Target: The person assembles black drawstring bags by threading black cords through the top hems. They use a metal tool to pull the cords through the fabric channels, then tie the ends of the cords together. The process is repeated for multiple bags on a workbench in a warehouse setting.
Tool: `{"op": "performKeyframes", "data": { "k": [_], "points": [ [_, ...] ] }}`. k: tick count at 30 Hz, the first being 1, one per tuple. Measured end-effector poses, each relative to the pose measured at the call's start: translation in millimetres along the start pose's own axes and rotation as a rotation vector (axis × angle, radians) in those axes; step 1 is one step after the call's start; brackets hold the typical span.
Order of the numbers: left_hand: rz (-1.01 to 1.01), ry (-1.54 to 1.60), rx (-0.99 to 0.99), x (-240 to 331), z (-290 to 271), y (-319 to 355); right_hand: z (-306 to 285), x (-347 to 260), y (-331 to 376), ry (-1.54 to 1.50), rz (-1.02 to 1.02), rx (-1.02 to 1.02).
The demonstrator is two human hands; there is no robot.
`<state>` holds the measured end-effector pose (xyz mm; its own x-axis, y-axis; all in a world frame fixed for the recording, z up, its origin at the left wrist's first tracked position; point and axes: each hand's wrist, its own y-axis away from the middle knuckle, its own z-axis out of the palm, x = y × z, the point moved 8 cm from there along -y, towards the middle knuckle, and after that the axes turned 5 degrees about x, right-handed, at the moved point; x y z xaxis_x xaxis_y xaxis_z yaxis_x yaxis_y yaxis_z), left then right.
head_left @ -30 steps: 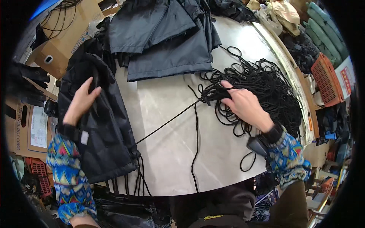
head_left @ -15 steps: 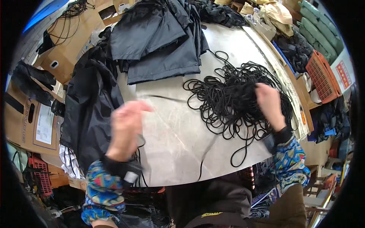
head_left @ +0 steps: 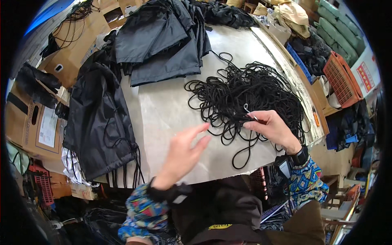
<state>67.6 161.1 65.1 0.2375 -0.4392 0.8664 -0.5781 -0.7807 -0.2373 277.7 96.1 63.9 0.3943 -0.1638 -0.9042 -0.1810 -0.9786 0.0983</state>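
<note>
A thin metal wire tool with a small looped end (head_left: 246, 107) is pinched between the thumb and fingers of my right hand (head_left: 274, 128). That hand is over the near side of a tangled heap of black cord (head_left: 261, 87). My left hand (head_left: 181, 152), slightly blurred, hovers above the table left of the heap, thumb and forefinger apart and nothing visible in it. On the left lies a black fabric drawstring bag (head_left: 96, 118), its cords hanging past the table's near edge. Dark fabric pieces (head_left: 163, 61) are stacked at the far side.
The pale table (head_left: 157, 118) has a curved-looking near edge close to my body. Cardboard boxes (head_left: 30, 126) stand along the left. To the right are an orange plastic basket (head_left: 343, 81), a blue crate (head_left: 300, 61) and dark bundles. An orange-handled item (head_left: 316, 119) lies by the right edge.
My left hand has moved right, away from the black bag toward the cord heap. My right hand has come nearer and left from the heap's right part; the wire tool now shows in it.
</note>
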Motion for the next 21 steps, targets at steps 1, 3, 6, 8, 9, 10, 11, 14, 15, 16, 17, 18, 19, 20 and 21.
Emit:
{"op": "performKeyframes", "data": {
  "k": [1,3,6,8,9,10,11,14,15,16,17,18,19,20,21],
  "points": [
    [0.05,0.025,0.111,2.8,21.0,-6.2,4.5,-1.8,2.6,-0.001,0.008,-0.033],
    [0.047,0.122,0.109,2.9,54.4,-16.1,6.6,-5.9,8.6,-0.043,-0.017,-0.039],
    [-0.11,0.254,-0.177,-3.7,89.1,-15.0,-0.7,-1.0,13.5,-0.101,-0.035,0.031],
    [-0.196,0.249,-0.332,-14.8,84.1,-1.9,-19.2,5.1,17.2,-0.151,-0.026,0.169],
    [-0.202,0.368,-0.439,-18.5,77.0,9.3,-26.7,16.4,18.3,-0.193,0.052,0.213],
    [-0.202,0.493,-0.557,-18.7,69.8,22.1,-35.3,22.0,23.2,-0.199,0.07,0.251],
    [-0.184,0.666,-0.49,-16.0,52.4,31.1,-44.5,33.4,24.0,-0.192,0.059,0.321],
    [-0.451,1.225,-0.116,-50.0,2.7,50.0,-53.6,36.4,34.9,-0.186,0.108,0.297],
    [-0.299,0.948,-0.087,-51.3,-13.2,46.6,-44.5,27.8,41.5,-0.197,0.127,0.209],
    [-0.274,0.561,0.043,-60.0,-22.5,48.1,-34.8,24.6,46.7,-0.208,0.146,0.123],
    [-0.243,0.173,0.165,-64.2,-30.1,49.4,-27.6,35.3,47.4,-0.184,0.126,0.043],
    [-0.206,-0.217,0.278,-61.1,-35.6,49.8,-21.8,39.3,50.2,-0.152,0.156,-0.013],
    [-0.23,-0.016,0.25,-56.0,-20.3,42.8,-19.1,40.3,53.8,-0.195,0.145,-0.005],
    [-0.398,0.293,0.146,-58.5,4.8,43.8,-12.8,39.3,54.7,-0.243,0.122,-0.004],
    [-0.561,0.61,0.038,-55.9,35.3,48.4,-6.8,39.7,55.2,-0.223,0.119,-0.028]
  ]
}}
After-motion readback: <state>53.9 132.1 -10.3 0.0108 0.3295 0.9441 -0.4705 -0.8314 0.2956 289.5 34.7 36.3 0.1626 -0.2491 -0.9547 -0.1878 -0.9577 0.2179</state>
